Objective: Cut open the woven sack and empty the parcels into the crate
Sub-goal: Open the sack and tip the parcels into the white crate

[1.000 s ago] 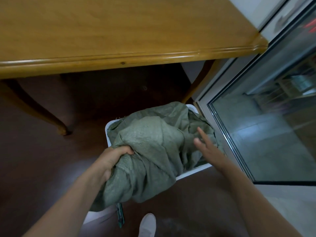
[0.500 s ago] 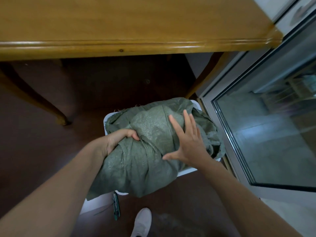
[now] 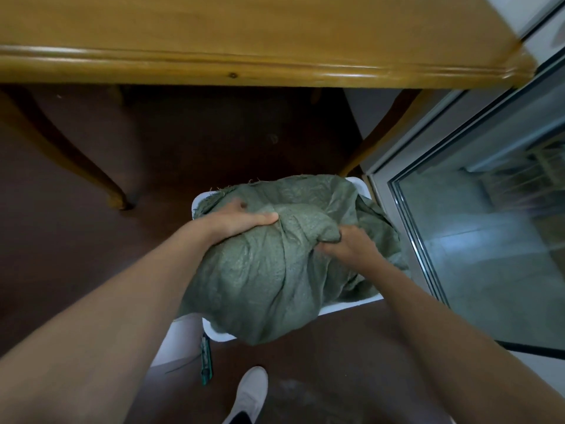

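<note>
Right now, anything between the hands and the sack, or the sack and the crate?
Nothing visible. Left hand and right hand grip the woven sack directly; it lies over the white crate, covering its opening.

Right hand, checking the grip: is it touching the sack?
Touching. The head view shows the right hand with fingers curled round a fold of the sack.

Looks like a home, prob. a dining/living rm: varnished wooden table [image 3: 244,32] w/ curved legs [image 3: 76,166], dark brown floor [image 3: 198,142], white-framed sliding glass door [image 3: 489,240] at right, pale tiled area beyond.
</note>
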